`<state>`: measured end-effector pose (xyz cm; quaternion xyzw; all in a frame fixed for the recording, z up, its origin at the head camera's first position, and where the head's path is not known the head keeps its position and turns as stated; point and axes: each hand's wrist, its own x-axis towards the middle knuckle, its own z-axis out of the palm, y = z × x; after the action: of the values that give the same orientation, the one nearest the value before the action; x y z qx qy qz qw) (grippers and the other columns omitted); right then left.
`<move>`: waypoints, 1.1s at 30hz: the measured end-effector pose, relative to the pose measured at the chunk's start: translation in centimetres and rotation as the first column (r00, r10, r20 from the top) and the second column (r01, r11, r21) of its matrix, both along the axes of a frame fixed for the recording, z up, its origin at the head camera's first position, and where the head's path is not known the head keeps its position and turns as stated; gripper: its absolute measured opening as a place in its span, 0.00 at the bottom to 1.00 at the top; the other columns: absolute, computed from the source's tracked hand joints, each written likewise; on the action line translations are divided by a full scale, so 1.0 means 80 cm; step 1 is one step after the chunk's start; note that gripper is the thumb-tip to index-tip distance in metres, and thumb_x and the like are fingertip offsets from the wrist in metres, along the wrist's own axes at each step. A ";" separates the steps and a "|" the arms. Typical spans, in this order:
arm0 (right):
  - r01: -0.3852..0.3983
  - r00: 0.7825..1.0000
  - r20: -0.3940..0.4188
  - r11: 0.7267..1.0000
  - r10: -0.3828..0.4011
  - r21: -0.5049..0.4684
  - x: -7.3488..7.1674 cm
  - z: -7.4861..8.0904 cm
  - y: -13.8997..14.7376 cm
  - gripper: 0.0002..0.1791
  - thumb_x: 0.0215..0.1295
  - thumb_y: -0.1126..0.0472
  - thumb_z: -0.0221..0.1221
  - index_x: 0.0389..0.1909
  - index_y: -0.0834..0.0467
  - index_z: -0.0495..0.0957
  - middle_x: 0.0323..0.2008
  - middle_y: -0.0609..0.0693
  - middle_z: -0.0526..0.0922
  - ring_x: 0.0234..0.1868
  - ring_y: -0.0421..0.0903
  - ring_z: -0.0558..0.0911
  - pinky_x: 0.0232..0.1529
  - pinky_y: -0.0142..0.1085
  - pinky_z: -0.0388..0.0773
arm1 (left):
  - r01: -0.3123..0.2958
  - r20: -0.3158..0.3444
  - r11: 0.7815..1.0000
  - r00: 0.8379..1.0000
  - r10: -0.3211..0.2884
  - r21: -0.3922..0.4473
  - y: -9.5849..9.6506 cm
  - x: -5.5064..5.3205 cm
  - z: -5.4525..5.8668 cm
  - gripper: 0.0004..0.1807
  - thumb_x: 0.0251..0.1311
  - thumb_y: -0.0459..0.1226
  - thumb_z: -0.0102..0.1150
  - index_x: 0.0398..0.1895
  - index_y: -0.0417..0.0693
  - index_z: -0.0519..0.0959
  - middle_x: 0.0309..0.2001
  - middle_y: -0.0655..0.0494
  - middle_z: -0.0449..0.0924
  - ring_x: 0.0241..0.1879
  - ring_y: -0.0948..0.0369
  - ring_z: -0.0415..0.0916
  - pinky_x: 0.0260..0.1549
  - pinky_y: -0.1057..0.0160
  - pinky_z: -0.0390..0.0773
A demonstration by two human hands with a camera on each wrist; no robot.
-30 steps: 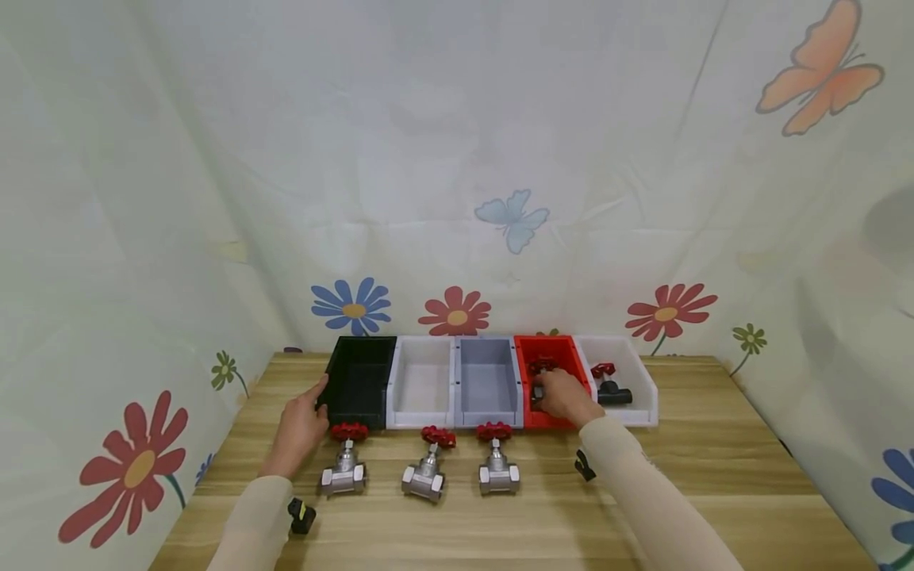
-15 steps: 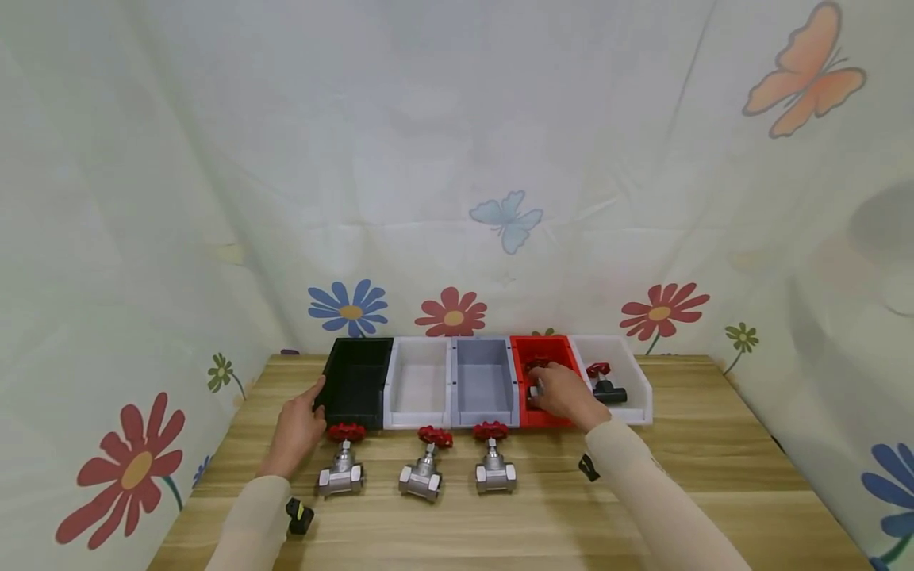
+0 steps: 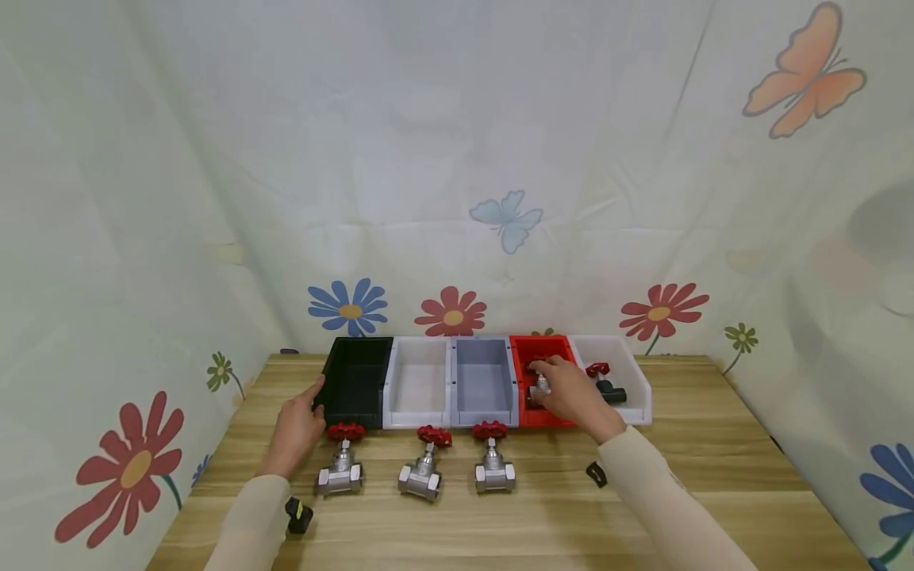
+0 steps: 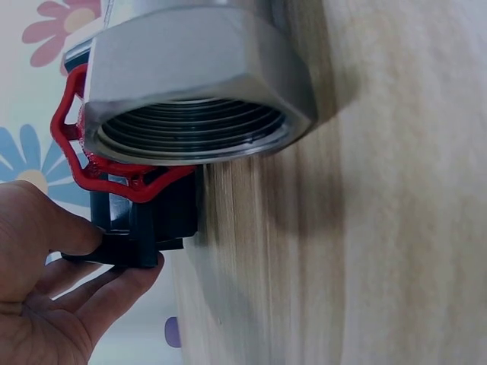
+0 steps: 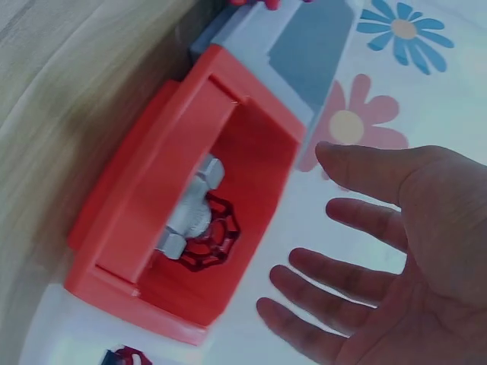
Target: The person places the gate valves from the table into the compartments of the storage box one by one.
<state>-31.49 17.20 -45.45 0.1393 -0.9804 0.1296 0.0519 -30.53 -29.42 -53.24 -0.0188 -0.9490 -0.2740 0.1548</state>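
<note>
In the head view, my left hand (image 3: 296, 428) is at the left side of the black bin (image 3: 353, 418). The left wrist view shows thumb and fingers pinching that bin's wall (image 4: 141, 242), behind a metal valve (image 4: 190, 61) with a red handwheel. My right hand (image 3: 571, 390) hovers over the red bin (image 3: 548, 419), where a silver gate valve (image 5: 190, 211) with a dark red handwheel lies. Seen from the right wrist, the fingers (image 5: 335, 277) are spread and hold nothing, apart from the valve.
Three silver valves with red handwheels, left (image 3: 340, 477), middle (image 3: 420, 480) and right (image 3: 495, 476), lie before the bins. A white bin (image 3: 417, 420) and a grey bin (image 3: 485, 418) stand between black and red. The rightmost white bin (image 3: 643, 388) holds a dark valve (image 3: 610, 391).
My right hand has let go of the valve in the red bin and drawn slightly back to the right, uncovering more of it. The left hand stays on the black bin.
</note>
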 end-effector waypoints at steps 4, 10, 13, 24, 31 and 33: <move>-0.020 1.000 -0.022 1.000 0.020 -0.001 0.010 0.007 -0.001 0.29 0.59 0.54 0.67 0.61 0.55 0.77 0.54 0.57 0.79 0.51 0.53 0.79 0.53 0.52 0.79 | 0.001 0.007 1.000 1.000 -0.001 0.000 -0.001 0.000 0.000 0.31 0.62 0.27 0.50 0.72 0.37 0.63 0.61 0.25 0.71 0.50 0.38 0.78 0.51 0.39 0.75; -0.026 0.999 -0.043 1.000 0.026 -0.014 0.025 0.016 -0.005 0.30 0.58 0.53 0.69 0.62 0.54 0.76 0.57 0.56 0.78 0.55 0.54 0.79 0.55 0.52 0.79 | 0.003 0.014 1.000 1.000 -0.002 -0.005 -0.001 0.001 0.001 0.32 0.62 0.27 0.50 0.72 0.37 0.63 0.60 0.25 0.71 0.40 0.44 0.79 0.44 0.44 0.78; -0.029 0.998 -0.053 0.999 0.028 -0.018 0.032 0.020 -0.008 0.31 0.57 0.53 0.69 0.63 0.54 0.76 0.58 0.57 0.78 0.56 0.55 0.78 0.55 0.53 0.79 | 0.003 0.010 1.000 1.000 -0.003 -0.008 -0.001 0.001 0.002 0.31 0.63 0.27 0.51 0.72 0.37 0.64 0.60 0.25 0.71 0.38 0.46 0.77 0.43 0.45 0.78; -0.099 0.981 -0.168 0.995 0.098 0.001 0.052 0.030 -0.015 0.30 0.56 0.52 0.70 0.61 0.54 0.77 0.56 0.55 0.79 0.52 0.52 0.81 0.50 0.48 0.81 | 0.008 0.010 1.000 1.000 -0.008 -0.001 -0.002 0.001 0.002 0.31 0.63 0.27 0.50 0.72 0.37 0.63 0.61 0.26 0.71 0.47 0.43 0.79 0.48 0.41 0.78; -0.139 0.971 -0.195 0.990 0.138 0.005 0.068 0.032 -0.023 0.30 0.54 0.53 0.71 0.60 0.54 0.78 0.56 0.54 0.79 0.50 0.52 0.81 0.47 0.47 0.82 | 0.008 0.020 1.000 1.000 -0.008 0.012 0.001 0.002 0.005 0.32 0.63 0.26 0.50 0.72 0.37 0.63 0.62 0.26 0.70 0.51 0.41 0.78 0.50 0.41 0.77; -0.140 0.970 -0.199 0.990 0.140 0.013 0.072 0.031 -0.026 0.29 0.54 0.54 0.71 0.59 0.52 0.79 0.56 0.54 0.79 0.50 0.52 0.81 0.47 0.46 0.82 | 0.005 0.026 1.000 1.000 -0.005 0.013 0.001 0.002 0.006 0.32 0.63 0.26 0.50 0.72 0.37 0.63 0.62 0.27 0.69 0.52 0.41 0.77 0.51 0.40 0.76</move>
<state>-25.77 15.13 -42.93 0.2202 -0.9579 0.1186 0.1408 -30.35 -29.32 -52.77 -0.0164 -0.9490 -0.2809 0.1419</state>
